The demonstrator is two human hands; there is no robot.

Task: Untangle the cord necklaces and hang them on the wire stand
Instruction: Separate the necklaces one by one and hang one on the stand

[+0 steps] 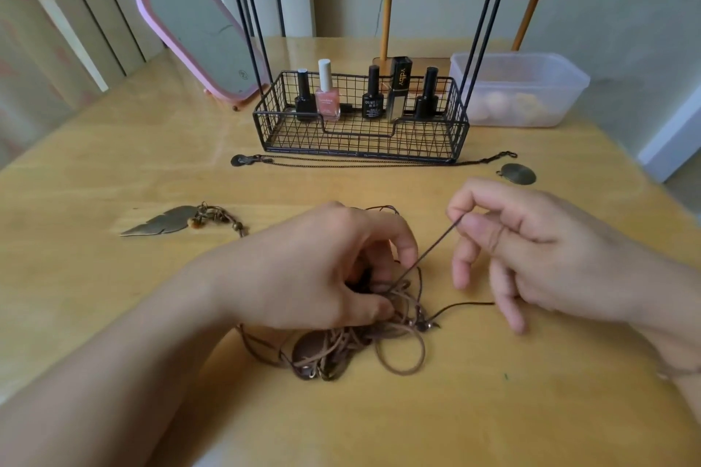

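Your right hand (531, 246) pinches one dark cord (425, 258) taut; your left hand (326, 269) grips the tangle (341, 349). Draw gently, feeding slack, never yanking.

Wooden table (113, 163) – pale wall (626, 11) (vertical blinds (95, 11) left), dim light

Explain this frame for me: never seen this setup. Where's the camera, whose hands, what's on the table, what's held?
There is no robot here. One camera worn on a person's head looks down at their two bare hands over a wooden table. The right hand pinches a thin dark cord and holds it taut out of a tangle of brown cord necklaces. The left hand grips the tangle. Behind stand a black wire stand holding nail polish bottles, a pink mirror and a plastic tub. A feather pendant lies to the left.
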